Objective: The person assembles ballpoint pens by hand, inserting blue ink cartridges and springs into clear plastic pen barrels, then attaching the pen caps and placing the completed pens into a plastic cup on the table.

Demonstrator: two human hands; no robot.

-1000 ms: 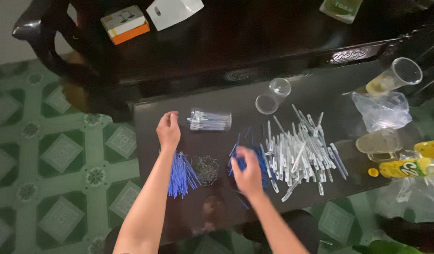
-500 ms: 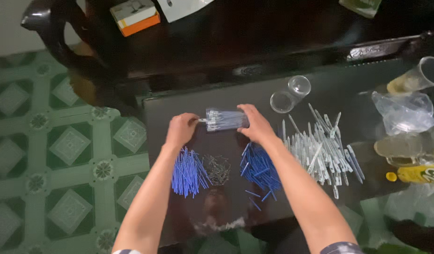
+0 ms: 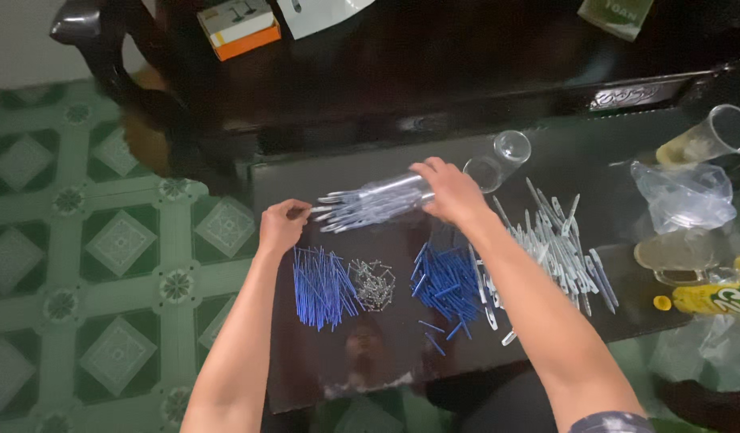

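- Bundle of clear pen barrels lying left-right, slightly tilted.
- Right hand wrapped around its right end.
- Left hand pinching one barrel tip at left end.

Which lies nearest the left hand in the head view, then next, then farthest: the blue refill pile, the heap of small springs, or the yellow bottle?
From the left hand:
1. Blue refill pile, just below the hand.
2. Heap of small springs, right of that pile.
3. Yellow bottle, at the table's far right edge.
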